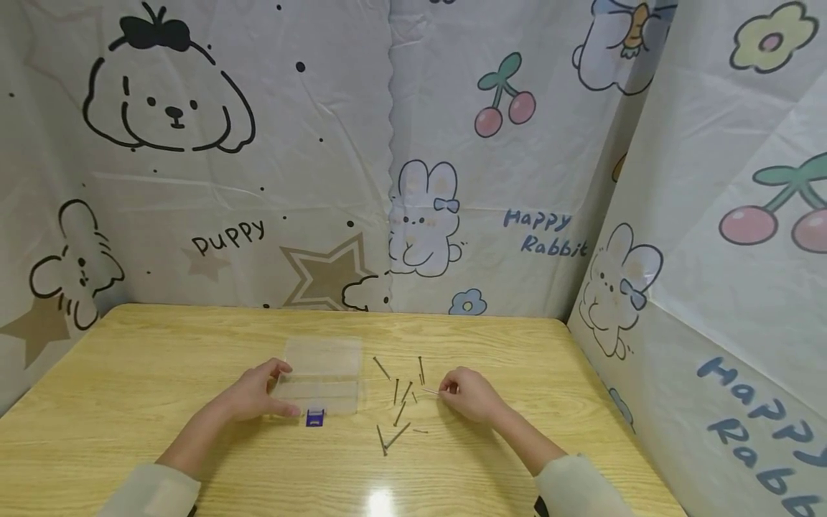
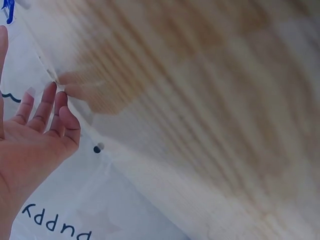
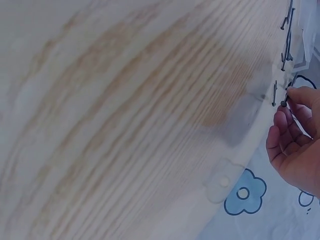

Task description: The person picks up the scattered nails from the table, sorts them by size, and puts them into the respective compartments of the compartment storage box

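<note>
A clear plastic box (image 1: 323,357) with a purple clasp (image 1: 314,418) at its front lies on the table, left of several nails. My left hand (image 1: 258,391) rests at the box's left side, thumb by the front corner and fingers curved loosely along the edge. In the left wrist view, the left hand's fingertips (image 2: 52,86) reach the table surface, and the box is hardly visible. Between thumb and fingertips, my right hand (image 1: 470,393) pinches a nail (image 1: 430,391) that points left. The right wrist view shows the pinched nail's head (image 3: 283,104) beside the thumb.
Loose nails lie scattered between the hands, among them a long nail (image 1: 382,368) at the back and a short nail (image 1: 421,431) nearer the front. The wooden table (image 1: 549,352) meets a printed cloth (image 1: 323,143) at the back; another cloth hangs at right.
</note>
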{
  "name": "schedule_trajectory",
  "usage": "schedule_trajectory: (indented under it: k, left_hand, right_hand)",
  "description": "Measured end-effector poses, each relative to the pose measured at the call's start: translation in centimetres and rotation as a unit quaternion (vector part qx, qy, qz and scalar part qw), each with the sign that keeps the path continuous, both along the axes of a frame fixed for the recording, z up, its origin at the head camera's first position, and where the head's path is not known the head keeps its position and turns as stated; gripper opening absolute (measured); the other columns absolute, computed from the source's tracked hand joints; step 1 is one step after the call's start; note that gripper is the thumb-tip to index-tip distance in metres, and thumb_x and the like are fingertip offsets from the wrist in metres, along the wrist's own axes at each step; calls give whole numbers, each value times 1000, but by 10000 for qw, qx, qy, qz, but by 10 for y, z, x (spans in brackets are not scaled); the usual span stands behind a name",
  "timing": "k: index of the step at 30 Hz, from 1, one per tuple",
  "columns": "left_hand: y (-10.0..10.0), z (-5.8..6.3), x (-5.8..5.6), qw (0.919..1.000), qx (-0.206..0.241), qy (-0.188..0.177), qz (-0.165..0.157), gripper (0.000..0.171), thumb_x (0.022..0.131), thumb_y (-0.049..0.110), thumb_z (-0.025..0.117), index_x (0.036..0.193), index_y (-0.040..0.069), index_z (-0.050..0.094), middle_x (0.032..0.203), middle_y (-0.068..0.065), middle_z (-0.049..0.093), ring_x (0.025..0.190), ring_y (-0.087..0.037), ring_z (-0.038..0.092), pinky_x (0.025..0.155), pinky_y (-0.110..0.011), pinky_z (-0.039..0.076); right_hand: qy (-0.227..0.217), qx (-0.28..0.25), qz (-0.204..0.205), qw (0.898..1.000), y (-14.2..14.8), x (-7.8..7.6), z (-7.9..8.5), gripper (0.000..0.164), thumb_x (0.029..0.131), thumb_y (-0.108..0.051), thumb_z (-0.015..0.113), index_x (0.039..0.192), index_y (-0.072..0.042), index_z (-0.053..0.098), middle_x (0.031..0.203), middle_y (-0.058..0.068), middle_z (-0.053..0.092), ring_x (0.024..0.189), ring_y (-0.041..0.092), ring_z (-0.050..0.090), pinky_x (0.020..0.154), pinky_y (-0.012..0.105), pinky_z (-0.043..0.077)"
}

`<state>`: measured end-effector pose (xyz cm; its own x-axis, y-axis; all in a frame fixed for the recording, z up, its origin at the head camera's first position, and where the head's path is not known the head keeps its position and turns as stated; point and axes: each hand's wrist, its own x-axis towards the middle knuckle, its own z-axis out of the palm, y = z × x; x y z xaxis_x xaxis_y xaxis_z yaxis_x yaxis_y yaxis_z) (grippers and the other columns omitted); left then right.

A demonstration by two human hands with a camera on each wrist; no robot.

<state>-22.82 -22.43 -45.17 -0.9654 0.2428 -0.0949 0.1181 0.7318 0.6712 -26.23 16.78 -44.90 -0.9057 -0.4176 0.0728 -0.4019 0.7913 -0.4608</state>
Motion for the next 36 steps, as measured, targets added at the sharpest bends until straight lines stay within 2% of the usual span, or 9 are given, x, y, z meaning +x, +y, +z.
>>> schedule_trajectory:
  k: [11, 25, 36]
  left_hand:
    - [2, 0, -1, 9988, -442, 216, 84, 85, 59, 47, 84, 122, 3, 47, 121, -21, 52, 108, -34, 49, 90, -52, 42]
    - [1, -3, 1, 9993, -312, 125, 148, 84, 58, 45, 86, 121, 4, 48, 119, -19, 52, 106, -32, 49, 88, -50, 43]
    - [0, -3, 1, 9996, -225, 67, 169, 84, 58, 45, 86, 121, 5, 47, 120, -18, 51, 108, -33, 47, 88, -51, 42]
  right_hand:
    - [-83, -327, 191, 9992, -16, 3, 7, 8, 87, -13, 64, 82, -9, 68, 77, -2, 56, 70, 9, 46, 59, 21, 39]
    - [-57, -395, 503, 9979, -37, 4, 9, 7, 86, -12, 64, 81, -9, 68, 76, -2, 56, 67, 6, 46, 59, 20, 40]
    - [-47, -310, 660, 9973, -52, 8, 16, 7, 87, -15, 63, 83, -11, 67, 78, -3, 57, 66, 5, 45, 59, 19, 40]
